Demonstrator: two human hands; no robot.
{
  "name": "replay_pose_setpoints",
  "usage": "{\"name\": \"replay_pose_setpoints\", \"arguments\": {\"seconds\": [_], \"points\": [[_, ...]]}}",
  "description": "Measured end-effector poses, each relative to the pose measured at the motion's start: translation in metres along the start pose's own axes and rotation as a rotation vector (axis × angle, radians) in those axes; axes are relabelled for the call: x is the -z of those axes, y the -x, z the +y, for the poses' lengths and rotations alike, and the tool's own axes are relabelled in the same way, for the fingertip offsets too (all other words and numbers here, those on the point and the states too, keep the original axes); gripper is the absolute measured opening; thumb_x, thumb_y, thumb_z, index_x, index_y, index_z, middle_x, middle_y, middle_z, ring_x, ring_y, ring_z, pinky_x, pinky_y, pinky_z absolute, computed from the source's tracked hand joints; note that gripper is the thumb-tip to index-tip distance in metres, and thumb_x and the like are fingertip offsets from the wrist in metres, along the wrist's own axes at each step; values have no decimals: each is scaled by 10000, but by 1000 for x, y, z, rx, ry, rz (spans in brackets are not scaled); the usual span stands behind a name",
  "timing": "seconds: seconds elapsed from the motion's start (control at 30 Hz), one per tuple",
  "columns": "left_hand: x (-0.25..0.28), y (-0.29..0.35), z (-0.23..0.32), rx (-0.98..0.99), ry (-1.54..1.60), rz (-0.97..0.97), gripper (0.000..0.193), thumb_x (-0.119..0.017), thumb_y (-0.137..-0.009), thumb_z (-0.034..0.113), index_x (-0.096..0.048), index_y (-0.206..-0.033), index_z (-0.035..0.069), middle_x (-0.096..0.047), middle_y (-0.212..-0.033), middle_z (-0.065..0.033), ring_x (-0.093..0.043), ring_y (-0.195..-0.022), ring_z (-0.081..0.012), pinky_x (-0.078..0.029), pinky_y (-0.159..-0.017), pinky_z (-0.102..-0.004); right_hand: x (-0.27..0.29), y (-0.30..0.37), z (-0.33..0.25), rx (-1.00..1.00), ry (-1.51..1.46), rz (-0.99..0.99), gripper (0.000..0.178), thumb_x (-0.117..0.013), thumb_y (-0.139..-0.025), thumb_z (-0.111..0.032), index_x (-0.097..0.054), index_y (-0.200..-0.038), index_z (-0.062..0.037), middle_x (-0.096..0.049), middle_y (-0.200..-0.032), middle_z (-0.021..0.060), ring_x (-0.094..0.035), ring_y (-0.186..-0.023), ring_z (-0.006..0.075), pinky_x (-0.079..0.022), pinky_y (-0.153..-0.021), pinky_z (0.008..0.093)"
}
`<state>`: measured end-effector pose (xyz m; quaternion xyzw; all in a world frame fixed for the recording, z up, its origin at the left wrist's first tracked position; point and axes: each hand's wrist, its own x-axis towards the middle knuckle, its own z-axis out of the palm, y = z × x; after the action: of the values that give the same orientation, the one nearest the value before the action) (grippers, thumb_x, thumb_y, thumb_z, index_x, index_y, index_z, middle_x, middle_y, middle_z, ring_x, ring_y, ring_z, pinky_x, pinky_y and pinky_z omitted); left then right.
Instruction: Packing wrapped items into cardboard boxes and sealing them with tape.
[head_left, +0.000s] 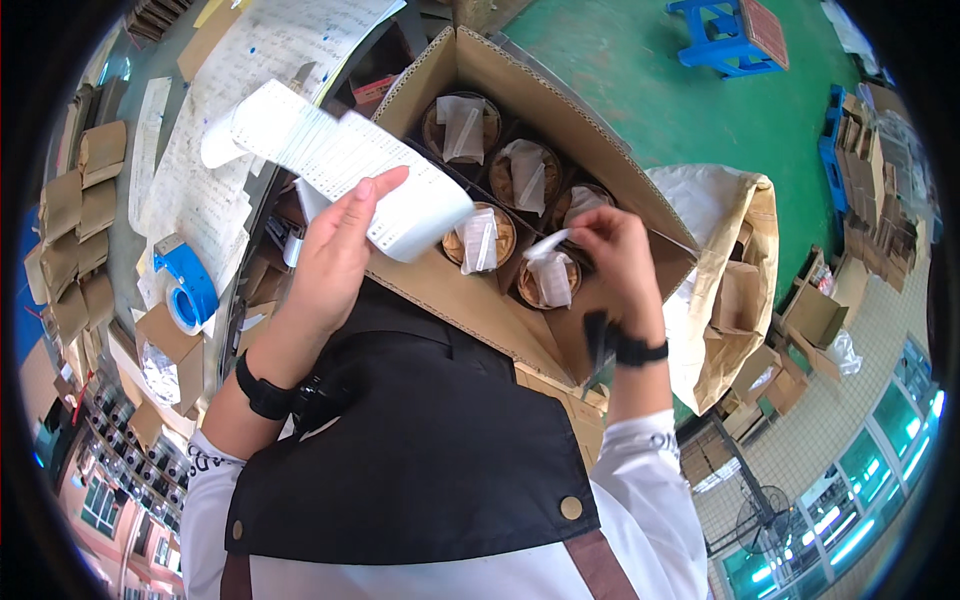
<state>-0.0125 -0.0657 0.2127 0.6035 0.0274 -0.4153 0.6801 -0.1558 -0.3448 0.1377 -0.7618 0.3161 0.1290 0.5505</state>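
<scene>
My left hand (335, 245) grips a long, curling strip of white printed labels (330, 150), its thumb on top. The strip runs from the bench side to over the carton's near left edge. My right hand (618, 255) pinches a small white slip (548, 243) between thumb and fingertips. That slip hangs over a round tan-topped item (524, 282) in the open cardboard carton (440, 308). Several such round items sit in the carton's divided compartments, each with a translucent white packet (463, 128) on top. Whether the slip touches the packet below it, I cannot tell.
On the left bench lie written-on papers (200, 190) and a blue tape dispenser (190, 285). Right of the carton stands a big paper sack (735, 290) with cardboard pieces inside. A blue stool (730, 38) is on the green floor. Stacked cardboard (870, 170) stands far right.
</scene>
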Motion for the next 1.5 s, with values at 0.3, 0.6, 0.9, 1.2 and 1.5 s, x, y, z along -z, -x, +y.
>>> {"name": "replay_pose_setpoints", "arguments": {"seconds": [0.3,0.6,0.9,1.2,1.5], "points": [[2,0,-3,1,96,34,460,-370,-1024,305,-478,-1302,-44,-565,-1219,-108,-528,-1127,-149,-385,-986,-278,-9,-47,97,-37,773,336,473,-772,-684,-194,-562,-1094,-87,-674,-929,139,-650,-871,339,-516,-781,415],[-3,4,6,70,159,-134,583,-688,-781,-62,-459,-1317,-43,-537,-1256,-132,-532,-1147,-185,-430,-985,-317,-33,-14,-19,343,377,417,453,-774,-733,-226,-561,-1050,17,-592,-1065,160,-563,-1012,288,-470,-845,372],[0,7,16,19,-157,-313,450,-617,-894,87,-477,-1299,-50,-585,-1197,-115,-560,-1074,-143,-447,-931,-276,-48,33,-100,153,-597,-341,381,-680,-813,1,-590,-1183,-14,-691,-907,40,-611,-886,129,-453,-873,303],[14,2,-2,-14,26,-10,456,-351,-1029,315,-508,-1284,-29,-560,-1238,-98,-509,-1137,-135,-383,-978,-267,-32,34,-44,43,-376,-200,106,-628,-797,56,-687,-859,-7,-682,-955,90,-627,-857,160,-493,-780,280],[25,-5,14,-133,33,69,443,-365,-1026,308,-507,-1294,-15,-558,-1238,-93,-496,-1144,-134,-351,-1003,-270,-48,7,87,-41,942,-222,248,-752,-684,-129,-593,-863,-65,-650,-943,118,-645,-801,328,-534,-699,388]]}}
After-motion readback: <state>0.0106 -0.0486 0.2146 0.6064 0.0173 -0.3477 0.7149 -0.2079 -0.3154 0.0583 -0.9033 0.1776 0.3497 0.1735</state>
